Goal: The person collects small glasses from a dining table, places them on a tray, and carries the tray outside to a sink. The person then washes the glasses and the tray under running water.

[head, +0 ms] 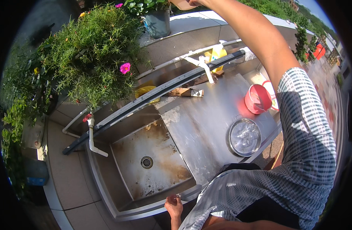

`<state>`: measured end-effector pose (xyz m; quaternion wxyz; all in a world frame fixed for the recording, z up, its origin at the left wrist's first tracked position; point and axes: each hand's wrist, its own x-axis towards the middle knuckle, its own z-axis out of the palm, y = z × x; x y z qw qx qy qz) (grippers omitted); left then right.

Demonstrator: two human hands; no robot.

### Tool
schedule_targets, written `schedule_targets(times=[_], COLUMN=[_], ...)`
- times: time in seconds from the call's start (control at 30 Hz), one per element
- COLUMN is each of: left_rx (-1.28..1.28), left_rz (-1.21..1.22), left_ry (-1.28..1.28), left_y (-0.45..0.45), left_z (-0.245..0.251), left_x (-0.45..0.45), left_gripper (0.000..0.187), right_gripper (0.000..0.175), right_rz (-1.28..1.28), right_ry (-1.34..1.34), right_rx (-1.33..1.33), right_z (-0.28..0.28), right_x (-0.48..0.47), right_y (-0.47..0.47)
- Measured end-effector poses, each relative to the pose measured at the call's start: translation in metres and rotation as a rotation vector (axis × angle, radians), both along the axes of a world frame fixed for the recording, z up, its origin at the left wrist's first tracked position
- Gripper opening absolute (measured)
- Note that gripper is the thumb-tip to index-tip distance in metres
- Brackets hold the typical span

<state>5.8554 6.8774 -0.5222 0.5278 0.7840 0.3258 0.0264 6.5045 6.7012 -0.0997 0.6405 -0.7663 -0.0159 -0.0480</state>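
My right arm reaches far up to the ledge. My right hand [195,2], cut by the top edge of the view, grips a pale tan plastic piece [185,4], perhaps a bowl or scoop, whose full shape is hidden. Close to it on the ledge stands a grey-green pot [157,23] with a leafy plant. My left hand [174,205] is low, by the front rim of the stainless steel sink [147,181]. Its fingers are curled, and I cannot tell whether they hold anything. Brown stains mark the basin around a round drain [146,162].
A metal basin [245,137] and a pink bucket [258,100] stand on the steel drainboard [204,126]. A metal bar [164,90] crosses behind, near white plastic taps [206,69] [92,138]. Flowering moss-rose [98,57] overhangs the left side. A yellow packet [218,54] leans behind the bar.
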Motion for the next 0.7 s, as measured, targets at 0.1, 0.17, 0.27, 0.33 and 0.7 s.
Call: schedule_targets(times=[0.1, 0.17, 0.27, 0.33, 0.7], left_rx=[0.076, 0.088, 0.097, 0.082, 0.042], left_rz=[-0.054, -0.047, -0.043, -0.049, -0.053], left_ry=[0.048, 0.064, 0.05, 0.055, 0.082], left_y=[0.004, 0.002, 0.0, -0.001, -0.003], left_z=[-0.011, -0.011, -0.012, -0.005, -0.013], left_x=[0.003, 0.003, 0.004, 0.004, 0.005], left_gripper=[0.018, 0.019, 0.02, 0.02, 0.019], right_gripper=[0.011, 0.011, 0.011, 0.011, 0.011], right_rz=[0.0, -0.004, -0.005, -0.005, 0.002], right_ry=[-0.026, -0.023, -0.033, -0.025, -0.005], right_rx=[-0.032, -0.052, -0.066, -0.071, -0.046], right_z=[0.004, -0.001, -0.001, -0.003, 0.001], right_x=[0.007, 0.008, 0.009, 0.007, 0.005], right_y=[0.005, 0.007, 0.009, 0.007, 0.005])
